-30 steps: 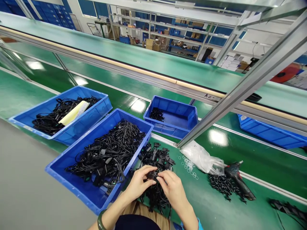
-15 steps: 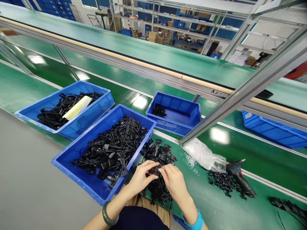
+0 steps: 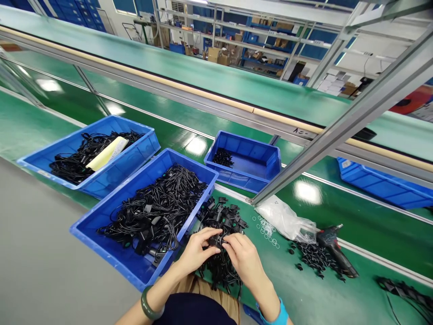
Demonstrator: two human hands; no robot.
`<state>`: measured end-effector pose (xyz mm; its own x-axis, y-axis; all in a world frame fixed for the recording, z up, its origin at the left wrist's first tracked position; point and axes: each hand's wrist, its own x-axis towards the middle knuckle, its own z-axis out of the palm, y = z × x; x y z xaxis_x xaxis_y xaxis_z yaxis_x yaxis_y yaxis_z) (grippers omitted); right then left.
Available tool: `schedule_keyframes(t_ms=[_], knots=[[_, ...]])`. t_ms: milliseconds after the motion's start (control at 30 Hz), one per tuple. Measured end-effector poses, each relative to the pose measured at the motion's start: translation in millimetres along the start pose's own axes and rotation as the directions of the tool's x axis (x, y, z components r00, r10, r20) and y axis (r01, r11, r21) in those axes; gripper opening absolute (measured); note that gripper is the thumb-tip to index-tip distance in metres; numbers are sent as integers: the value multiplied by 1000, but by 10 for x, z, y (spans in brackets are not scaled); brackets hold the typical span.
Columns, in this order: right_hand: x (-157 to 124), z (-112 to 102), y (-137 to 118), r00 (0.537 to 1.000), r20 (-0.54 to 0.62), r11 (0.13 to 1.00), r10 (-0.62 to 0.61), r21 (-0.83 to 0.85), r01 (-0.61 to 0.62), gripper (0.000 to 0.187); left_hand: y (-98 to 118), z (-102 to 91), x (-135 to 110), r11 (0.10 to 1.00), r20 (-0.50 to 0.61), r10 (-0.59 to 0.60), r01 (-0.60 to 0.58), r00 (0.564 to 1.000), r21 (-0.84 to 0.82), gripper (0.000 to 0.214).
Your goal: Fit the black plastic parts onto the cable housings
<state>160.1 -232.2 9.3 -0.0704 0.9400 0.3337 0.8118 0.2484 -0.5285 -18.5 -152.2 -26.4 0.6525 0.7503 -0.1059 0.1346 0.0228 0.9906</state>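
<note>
Your largest item is the green conveyor belt (image 3: pixel 176 67), crossing behind the green workbench (image 3: pixel 287 289). Marker writing on its aluminium side rail (image 3: pixel 277 126): "A", then a stroke I read as "5" or "S", then a dash.

4 blue bins on the bench. Biggest in view, the near bin (image 3: pixel 104 258), just left of your hands: heaped with bundled black cables (image 3: pixel 158 203). Beyond it, the left bin (image 3: pixel 125 174): more black cables, a yellow sheet (image 3: pixel 103 158) across them, its print too small to read; a white sticker (image 3: pixel 43 173) on the rim, also illegible. Rear bin (image 3: pixel 243 181): small dark pieces in its left end. Far-right bin (image 3: pixel 382 180): white label, unreadable.

In front of you, the pile of black plug housings (image 3: pixel 233 221), a few green dots among them, beside the near bin.

Right of the pile, a clear plastic bag (image 3: pixel 280 219) with a small triangular mark; next, a pistol-grip power screwdriver (image 3: pixel 338 257), brand unreadable.

Your left hand (image 3: pixel 198 248): thumb and index gripping 1 black housing (image 3: pixel 215 241), held over the pile. Your right hand (image 3: pixel 244 259): fingertips pinched at its right edge; cannot tell if they hold anything smaller.

Small curved black clips (image 3: pixel 314 257) lie beside the screwdriver. Thinnest: translucent rings (image 3: pixel 267 228), loose by the bag.
</note>
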Motion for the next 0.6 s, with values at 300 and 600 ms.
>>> schedule_keyframes(t_ms=[300, 600], knots=[[25, -64, -63, 999, 35, 999, 11, -54, -9, 18, 24, 15, -9, 999, -9, 26, -25, 1000, 33, 48], [71, 82, -30, 1000, -2, 930, 31, -366, -29, 52, 48, 51, -65, 976, -26, 99, -92, 995, 198, 47]])
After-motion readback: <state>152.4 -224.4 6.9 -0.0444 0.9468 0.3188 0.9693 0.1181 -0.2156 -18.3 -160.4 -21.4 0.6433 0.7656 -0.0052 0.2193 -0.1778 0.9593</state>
